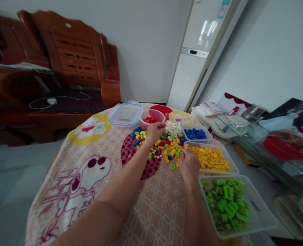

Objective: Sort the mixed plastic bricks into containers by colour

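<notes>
A heap of mixed small toy bricks lies on a pink cartoon-printed cloth. My left hand reaches over the heap's far side, fingers curled, close to a round tub of red bricks. What its fingers hold is hidden. My right hand rests at the heap's near right edge, fingers bent down onto the bricks, beside a clear tray of yellow bricks. A clear tray of green bricks sits nearest me on the right. A tray of blue bricks and a pile of white bricks lie farther back.
A clear lid with blue rim and a red lid lie at the far end. A wooden bench stands at left, a tall white air conditioner behind. A glass-topped stand with papers and a red bowl is at right.
</notes>
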Tool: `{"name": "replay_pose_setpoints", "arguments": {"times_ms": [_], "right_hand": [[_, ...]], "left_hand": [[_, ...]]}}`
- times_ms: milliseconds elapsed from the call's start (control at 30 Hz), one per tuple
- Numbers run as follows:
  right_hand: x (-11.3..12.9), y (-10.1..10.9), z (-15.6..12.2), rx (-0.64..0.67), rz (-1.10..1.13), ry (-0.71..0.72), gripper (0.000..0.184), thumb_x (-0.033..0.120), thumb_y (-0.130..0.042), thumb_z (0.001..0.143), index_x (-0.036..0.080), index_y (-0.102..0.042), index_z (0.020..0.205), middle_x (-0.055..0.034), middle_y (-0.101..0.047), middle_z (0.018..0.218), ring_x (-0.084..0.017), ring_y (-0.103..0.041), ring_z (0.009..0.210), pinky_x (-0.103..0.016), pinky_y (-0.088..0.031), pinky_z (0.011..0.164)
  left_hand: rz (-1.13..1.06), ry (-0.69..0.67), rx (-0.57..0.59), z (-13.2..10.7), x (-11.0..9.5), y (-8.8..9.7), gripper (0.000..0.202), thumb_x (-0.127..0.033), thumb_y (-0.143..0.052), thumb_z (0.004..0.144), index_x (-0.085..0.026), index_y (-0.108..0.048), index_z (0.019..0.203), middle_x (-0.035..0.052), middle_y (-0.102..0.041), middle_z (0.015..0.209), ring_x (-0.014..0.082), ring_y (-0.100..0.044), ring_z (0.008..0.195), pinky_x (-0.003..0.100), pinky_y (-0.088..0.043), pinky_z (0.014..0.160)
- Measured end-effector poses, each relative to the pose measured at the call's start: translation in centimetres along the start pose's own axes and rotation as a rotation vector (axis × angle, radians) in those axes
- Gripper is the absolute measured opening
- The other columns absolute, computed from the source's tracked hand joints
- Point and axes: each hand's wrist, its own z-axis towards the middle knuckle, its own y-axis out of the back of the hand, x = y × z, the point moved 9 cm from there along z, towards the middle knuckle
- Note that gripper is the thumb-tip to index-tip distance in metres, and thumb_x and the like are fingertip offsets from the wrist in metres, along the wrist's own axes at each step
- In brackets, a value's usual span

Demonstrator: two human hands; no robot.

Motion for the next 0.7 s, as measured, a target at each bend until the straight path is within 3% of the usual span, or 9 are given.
{"name": "replay_pose_setpoints", "arguments": {"times_ms": [100, 267, 433, 567, 700], "right_hand": [[0.0, 0.0, 0.0, -0.001, -0.001, -0.005, 0.024, 0.015, -0.047, 0.092, 0.016, -0.071, 0.095, -0.0080, -0.069, 0.096, -0.017, -0.060, 0.087, -0.026, -0.036, 0.076], [-0.1, -0.2, 0.1, 0.006, -0.005, -0.003, 0.024, 0.016, -0.047, 0.092, 0.016, -0.071, 0.095, -0.0079, -0.069, 0.096, -0.017, -0.060, 0.088, -0.026, -0.036, 0.076], [-0.2, -0.4, 0.1, 0.001, -0.009, 0.004, 0.024, 0.017, -0.047, 0.093, 0.016, -0.071, 0.095, -0.0081, -0.069, 0.096, -0.017, -0.060, 0.089, -0.026, -0.036, 0.077], [-0.2, -0.4, 0.1, -0.009, 0.004, 0.004, 0.025, 0.017, -0.046, 0.093, 0.016, -0.071, 0.094, -0.0082, -0.069, 0.097, -0.017, -0.060, 0.089, -0.025, -0.036, 0.077], [-0.2, -0.3, 0.1, -0.018, 0.007, 0.004, 0.025, 0.017, -0.046, 0.092, 0.016, -0.071, 0.095, -0.0079, -0.069, 0.097, -0.016, -0.059, 0.088, -0.025, -0.035, 0.076]], "left_hand": [[0.093, 0.063, 0.107, 0.0, 0.0, 1.1, 0.022, -0.017, -0.059, 0.077, -0.011, -0.073, 0.092, 0.0046, -0.074, 0.074, 0.0143, -0.069, 0.065, 0.024, -0.056, 0.066], [0.441, 0.177, 0.407, -1.0, 0.9, 3.7, 0.013, -0.020, -0.062, 0.070, -0.014, -0.065, 0.059, 0.0024, -0.065, 0.052, 0.0139, -0.063, 0.049, 0.021, -0.051, 0.055], [0.482, 0.364, 0.496, -2.2, 2.9, 6.4, 0.010, -0.019, -0.064, 0.060, -0.015, -0.062, 0.051, 0.0013, -0.064, 0.047, 0.0144, -0.062, 0.047, 0.019, -0.050, 0.051], [0.462, 0.474, 0.593, -2.9, 4.8, 6.0, 0.005, -0.017, -0.069, 0.050, -0.016, -0.064, 0.050, 0.0017, -0.063, 0.046, 0.0147, -0.060, 0.047, 0.020, -0.049, 0.050], [0.479, 0.490, 0.643, -3.4, 5.4, 4.9, 0.004, -0.017, -0.069, 0.050, -0.016, -0.065, 0.050, 0.0022, -0.063, 0.046, 0.0166, -0.062, 0.048, 0.023, -0.051, 0.051]]}}
